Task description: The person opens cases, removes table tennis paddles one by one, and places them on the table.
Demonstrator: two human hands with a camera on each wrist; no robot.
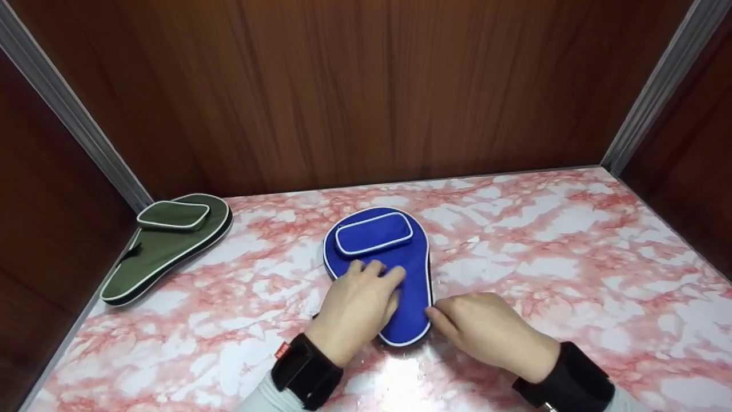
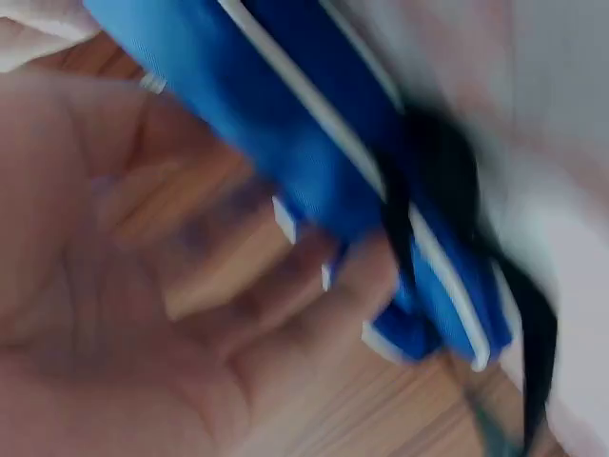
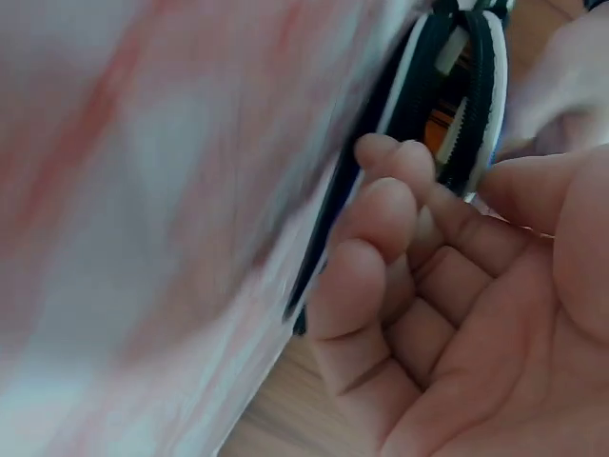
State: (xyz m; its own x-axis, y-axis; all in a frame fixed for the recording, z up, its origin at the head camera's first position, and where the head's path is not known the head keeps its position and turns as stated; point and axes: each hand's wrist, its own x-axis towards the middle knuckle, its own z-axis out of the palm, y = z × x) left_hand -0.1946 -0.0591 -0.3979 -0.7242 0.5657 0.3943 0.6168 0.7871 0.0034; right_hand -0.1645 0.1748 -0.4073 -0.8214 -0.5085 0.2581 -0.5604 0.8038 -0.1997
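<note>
A blue paddle-shaped table tennis bat case [image 1: 409,286] with white piping and a raised pocket lies on the table, narrow end toward me. My left hand [image 1: 361,300] is over its middle, fingers loosely bent and touching or just above the top; the left wrist view is blurred. At the right edge of the narrow part, my right hand [image 1: 486,329] pinches the case's rim between thumb and fingers. Beside those fingers, the right wrist view shows the black zipper [image 3: 476,105] parted, with something orange inside. Whether the zip pull is in the fingers is hidden.
A green case [image 1: 171,246] of the same shape lies at the left by the wall, a black strap on its side. The pink-and-white marbled table [image 1: 543,240] is bounded by brown wood-grain panels [image 1: 366,91] at the back and sides.
</note>
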